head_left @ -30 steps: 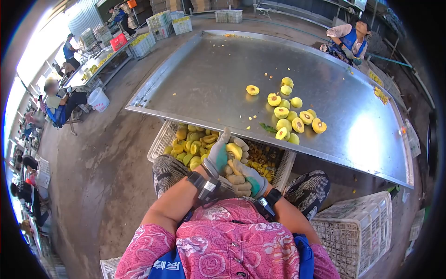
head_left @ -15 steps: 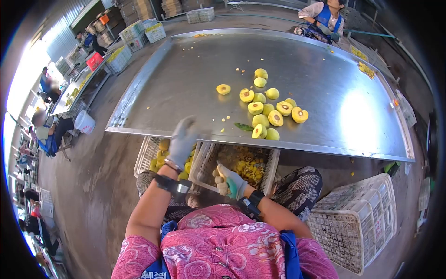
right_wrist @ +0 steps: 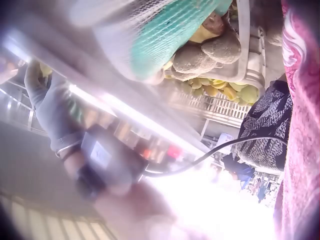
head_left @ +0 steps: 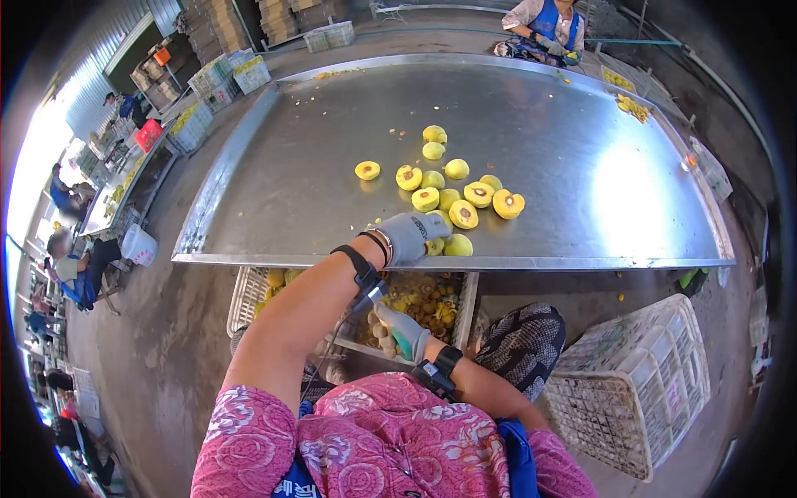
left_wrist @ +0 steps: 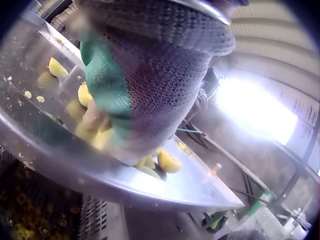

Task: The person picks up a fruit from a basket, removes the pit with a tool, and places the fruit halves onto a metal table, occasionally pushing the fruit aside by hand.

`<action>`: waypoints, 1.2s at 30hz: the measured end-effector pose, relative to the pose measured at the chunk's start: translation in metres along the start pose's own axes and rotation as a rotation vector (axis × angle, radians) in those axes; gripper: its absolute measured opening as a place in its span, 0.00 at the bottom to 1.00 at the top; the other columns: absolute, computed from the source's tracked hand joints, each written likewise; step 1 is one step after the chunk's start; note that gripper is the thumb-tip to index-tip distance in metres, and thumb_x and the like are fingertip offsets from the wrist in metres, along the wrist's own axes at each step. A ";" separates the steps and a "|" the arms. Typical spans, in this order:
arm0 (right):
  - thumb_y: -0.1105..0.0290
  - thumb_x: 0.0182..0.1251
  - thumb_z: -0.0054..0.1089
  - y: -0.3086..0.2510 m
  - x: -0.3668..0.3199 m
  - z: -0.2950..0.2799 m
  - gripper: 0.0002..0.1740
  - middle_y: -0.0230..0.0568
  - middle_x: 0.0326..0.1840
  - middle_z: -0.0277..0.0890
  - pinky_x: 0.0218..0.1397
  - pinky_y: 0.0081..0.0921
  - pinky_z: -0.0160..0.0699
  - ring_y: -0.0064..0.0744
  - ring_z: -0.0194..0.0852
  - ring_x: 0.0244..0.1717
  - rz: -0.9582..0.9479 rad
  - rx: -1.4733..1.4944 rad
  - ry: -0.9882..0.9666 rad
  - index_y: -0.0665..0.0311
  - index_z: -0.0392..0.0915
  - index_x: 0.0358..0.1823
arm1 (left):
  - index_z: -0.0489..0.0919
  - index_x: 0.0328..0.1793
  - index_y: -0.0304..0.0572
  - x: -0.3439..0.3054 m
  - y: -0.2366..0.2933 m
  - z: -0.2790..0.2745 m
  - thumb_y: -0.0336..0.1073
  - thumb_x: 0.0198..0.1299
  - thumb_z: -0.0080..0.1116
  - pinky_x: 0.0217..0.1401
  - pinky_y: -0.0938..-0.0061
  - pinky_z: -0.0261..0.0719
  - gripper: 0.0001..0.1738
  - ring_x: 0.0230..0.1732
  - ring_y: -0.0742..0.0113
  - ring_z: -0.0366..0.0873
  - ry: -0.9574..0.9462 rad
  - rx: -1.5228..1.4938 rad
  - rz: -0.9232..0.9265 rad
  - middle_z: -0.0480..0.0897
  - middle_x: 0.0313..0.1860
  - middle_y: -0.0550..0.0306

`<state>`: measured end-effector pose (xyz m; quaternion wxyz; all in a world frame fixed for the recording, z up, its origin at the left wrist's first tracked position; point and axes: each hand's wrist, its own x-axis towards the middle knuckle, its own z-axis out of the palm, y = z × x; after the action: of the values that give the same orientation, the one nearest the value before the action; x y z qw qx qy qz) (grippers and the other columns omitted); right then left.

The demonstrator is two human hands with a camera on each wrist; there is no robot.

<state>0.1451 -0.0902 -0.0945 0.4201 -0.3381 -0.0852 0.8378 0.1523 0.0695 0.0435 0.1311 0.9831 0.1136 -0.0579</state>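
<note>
My gloved left hand (head_left: 411,236) reaches over the table's front edge, its fingers curled down round a yellow peach half (head_left: 433,246) that they mostly cover. In the left wrist view, the fingertips (left_wrist: 95,119) meet that yellow fruit. Cut peach halves (head_left: 463,215), some with brown pits, and whole-looking rounds (head_left: 457,245) lie beside the hand. Lower down, my gloved right hand (head_left: 401,330) hovers over a crate of scraps, fingers curled. Among its stained fingers (right_wrist: 197,59) is a small brown-tipped thing (right_wrist: 214,24); I cannot tell its kind.
The metal table (head_left: 332,166) has a raised rim along its front. Beneath it stand a crate of yellow-brown scraps (head_left: 423,307) and, left of that, a crate of peaches (head_left: 249,290). A white crate (head_left: 631,386) stands at right. Another person (head_left: 552,29) sits across the table.
The hands were together round a peach half over the crates, then parted. My left hand has swung up and right onto the table fruit. The right hand has stayed low.
</note>
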 end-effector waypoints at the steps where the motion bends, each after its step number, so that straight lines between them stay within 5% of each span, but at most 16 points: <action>1: 0.42 0.74 0.49 0.000 0.000 0.000 0.22 0.28 0.22 0.64 0.14 0.28 0.59 0.24 0.58 0.12 -0.002 -0.012 0.007 0.54 0.70 0.44 | 0.75 0.66 0.56 -0.001 -0.003 0.000 0.36 0.57 0.58 0.60 0.58 0.77 0.28 0.57 0.49 0.79 0.036 0.006 -0.008 0.79 0.59 0.50; 4: 0.42 0.75 0.48 0.000 -0.005 0.004 0.22 0.28 0.22 0.65 0.13 0.28 0.60 0.24 0.59 0.11 -0.032 -0.097 0.023 0.55 0.70 0.44 | 0.75 0.65 0.53 -0.011 -0.013 -0.001 0.43 0.55 0.61 0.61 0.60 0.77 0.28 0.57 0.49 0.79 0.002 -0.053 -0.194 0.81 0.56 0.48; 8: 0.44 0.75 0.47 0.005 -0.010 0.007 0.21 0.28 0.21 0.64 0.10 0.26 0.60 0.23 0.58 0.10 -0.108 -0.236 0.001 0.55 0.69 0.43 | 0.72 0.64 0.46 -0.047 -0.018 0.018 0.44 0.58 0.62 0.55 0.65 0.80 0.29 0.50 0.53 0.82 0.316 -0.357 -0.368 0.81 0.54 0.48; 12: 0.47 0.75 0.47 0.006 -0.010 0.009 0.19 0.27 0.22 0.64 0.08 0.24 0.62 0.21 0.58 0.10 -0.184 -0.335 0.051 0.56 0.69 0.43 | 0.66 0.64 0.46 -0.086 -0.020 0.020 0.31 0.63 0.60 0.51 0.58 0.87 0.24 0.50 0.54 0.81 0.564 -1.498 -0.539 0.77 0.55 0.49; 15: 0.50 0.76 0.48 -0.007 -0.034 0.038 0.18 0.30 0.22 0.65 0.10 0.25 0.63 0.23 0.62 0.12 -0.238 -0.410 0.148 0.58 0.69 0.45 | 0.64 0.65 0.42 -0.114 -0.031 0.043 0.30 0.63 0.60 0.45 0.56 0.90 0.25 0.48 0.57 0.82 0.848 -1.900 -0.306 0.76 0.57 0.48; 16: 0.50 0.76 0.49 -0.011 -0.039 0.046 0.18 0.31 0.22 0.66 0.11 0.25 0.63 0.24 0.63 0.12 -0.298 -0.458 0.168 0.58 0.69 0.46 | 0.67 0.63 0.40 -0.123 -0.033 0.047 0.35 0.67 0.58 0.58 0.46 0.85 0.21 0.52 0.44 0.81 0.863 -1.939 -0.335 0.77 0.56 0.45; 19: 0.52 0.76 0.50 -0.019 -0.044 0.068 0.18 0.34 0.23 0.69 0.13 0.25 0.63 0.26 0.65 0.13 -0.455 -0.574 0.216 0.60 0.70 0.47 | 0.70 0.62 0.34 -0.143 -0.035 0.058 0.44 0.71 0.54 0.61 0.44 0.82 0.23 0.54 0.42 0.81 0.801 -2.473 -0.080 0.78 0.56 0.42; 20: 0.52 0.76 0.50 -0.023 -0.045 0.075 0.18 0.34 0.23 0.69 0.13 0.25 0.62 0.26 0.65 0.13 -0.486 -0.603 0.223 0.60 0.71 0.47 | 0.73 0.60 0.30 -0.144 -0.032 0.065 0.53 0.73 0.48 0.64 0.46 0.80 0.28 0.57 0.43 0.80 0.905 -2.405 -0.112 0.80 0.56 0.41; 26: 0.53 0.76 0.49 -0.030 -0.032 0.084 0.21 0.40 0.32 0.76 0.37 0.29 0.72 0.31 0.74 0.31 -0.647 -0.851 0.320 0.67 0.72 0.51 | 0.74 0.59 0.34 -0.163 -0.010 0.073 0.46 0.74 0.46 0.60 0.57 0.81 0.22 0.55 0.50 0.80 0.742 -2.503 0.049 0.81 0.53 0.44; 29: 0.53 0.76 0.49 -0.030 -0.029 0.087 0.23 0.42 0.36 0.78 0.44 0.32 0.72 0.34 0.75 0.37 -0.693 -0.938 0.357 0.68 0.72 0.54 | 0.72 0.61 0.34 -0.163 -0.001 0.072 0.42 0.72 0.44 0.59 0.59 0.81 0.20 0.51 0.52 0.81 0.847 -2.473 -0.028 0.80 0.51 0.45; 32: 0.53 0.76 0.48 -0.031 -0.030 0.092 0.24 0.45 0.38 0.78 0.46 0.33 0.73 0.36 0.77 0.39 -0.705 -0.989 0.369 0.68 0.72 0.56 | 0.70 0.63 0.34 -0.158 0.000 0.081 0.40 0.71 0.43 0.60 0.60 0.80 0.20 0.50 0.53 0.80 1.002 -2.277 -0.123 0.79 0.50 0.46; 34: 0.53 0.76 0.48 -0.030 -0.029 0.094 0.24 0.46 0.38 0.79 0.46 0.33 0.73 0.37 0.77 0.39 -0.675 -0.977 0.366 0.68 0.72 0.58 | 0.69 0.63 0.34 -0.159 -0.001 0.086 0.37 0.69 0.42 0.60 0.61 0.80 0.20 0.50 0.53 0.80 0.971 -2.265 -0.026 0.79 0.51 0.46; 36: 0.55 0.77 0.48 -0.028 -0.027 0.094 0.21 0.35 0.33 0.74 0.38 0.25 0.70 0.25 0.71 0.33 -0.708 -0.964 0.360 0.67 0.72 0.56 | 0.69 0.63 0.34 -0.160 0.000 0.088 0.36 0.68 0.42 0.60 0.61 0.79 0.20 0.50 0.53 0.80 0.973 -2.215 0.000 0.79 0.51 0.46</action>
<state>0.1140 -0.0799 0.0022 0.4803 -0.5769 -0.4883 0.4450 -0.0099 0.0121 -0.0183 0.8457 0.2568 0.1389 0.4467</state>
